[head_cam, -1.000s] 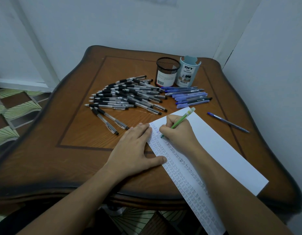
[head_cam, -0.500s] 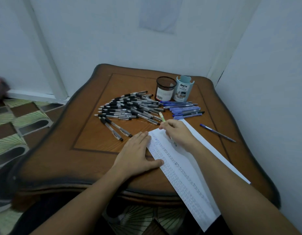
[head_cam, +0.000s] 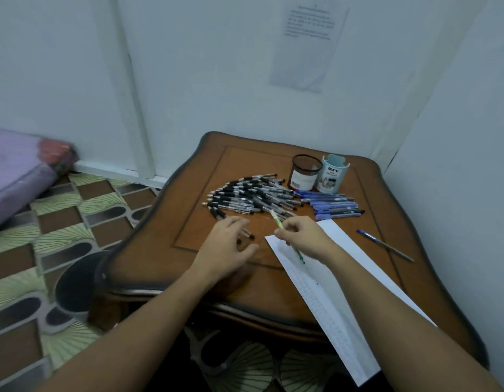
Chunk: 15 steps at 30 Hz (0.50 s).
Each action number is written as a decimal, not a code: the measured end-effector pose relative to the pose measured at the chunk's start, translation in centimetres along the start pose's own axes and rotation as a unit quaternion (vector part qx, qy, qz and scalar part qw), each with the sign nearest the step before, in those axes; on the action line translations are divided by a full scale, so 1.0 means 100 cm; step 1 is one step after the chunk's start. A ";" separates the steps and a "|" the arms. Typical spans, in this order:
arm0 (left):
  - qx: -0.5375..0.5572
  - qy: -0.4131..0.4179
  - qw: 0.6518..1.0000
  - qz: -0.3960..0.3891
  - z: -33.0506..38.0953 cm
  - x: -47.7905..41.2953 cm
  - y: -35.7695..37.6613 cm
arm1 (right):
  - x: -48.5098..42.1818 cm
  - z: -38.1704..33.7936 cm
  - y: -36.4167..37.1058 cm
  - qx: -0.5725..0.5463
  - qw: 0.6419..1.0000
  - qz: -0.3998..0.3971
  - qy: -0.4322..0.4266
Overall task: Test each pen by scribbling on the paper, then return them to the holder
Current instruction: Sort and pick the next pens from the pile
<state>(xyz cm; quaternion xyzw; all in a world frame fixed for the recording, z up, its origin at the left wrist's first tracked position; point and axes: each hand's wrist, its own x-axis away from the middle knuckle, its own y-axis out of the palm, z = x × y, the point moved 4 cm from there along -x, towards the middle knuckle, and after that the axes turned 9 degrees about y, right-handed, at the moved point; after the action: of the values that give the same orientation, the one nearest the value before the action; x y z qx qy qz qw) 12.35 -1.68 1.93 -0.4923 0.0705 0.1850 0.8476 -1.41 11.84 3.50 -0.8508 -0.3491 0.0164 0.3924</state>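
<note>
Right hand [head_cam: 304, 236] pinches a green plastic pen [head_cam: 277, 220] over the long white paper [head_cam: 344, 301] (overhanging the near edge of the brown wooden table [head_cam: 166, 250]). Left hand [head_cam: 225, 250], fingers slack and empty, is beside the paper's far corner.

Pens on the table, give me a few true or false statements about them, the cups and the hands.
1. The right hand holds a green pen. True.
2. The black pens stand in the mesh cup. False: they lie in a heap on the table, left of the cup.
3. One blue pen lies alone to the right of the paper. True.
4. The left hand presses flat on the paper. False: it is off the paper, to its left, over the wood.
</note>
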 end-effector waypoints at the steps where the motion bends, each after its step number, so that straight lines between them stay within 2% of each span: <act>1: -0.012 -0.012 1.000 0.013 -0.010 0.006 -0.013 | -0.002 -0.011 0.007 0.006 1.000 -0.008 -0.011; 9: -0.092 -0.152 0.980 0.094 -0.107 0.084 -0.121 | -0.014 -0.136 0.103 0.055 0.988 -0.078 -0.123; 15: -0.108 -0.241 0.957 0.122 -0.166 0.138 -0.172 | -0.021 -0.225 0.201 0.044 0.976 -0.145 -0.156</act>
<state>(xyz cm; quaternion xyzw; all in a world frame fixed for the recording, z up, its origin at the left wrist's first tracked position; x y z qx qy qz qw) 32.71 -20.30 3.22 -0.5090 -0.0968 0.4066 0.7524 15.46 -13.18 4.90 -0.7598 -0.5248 0.1072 0.3685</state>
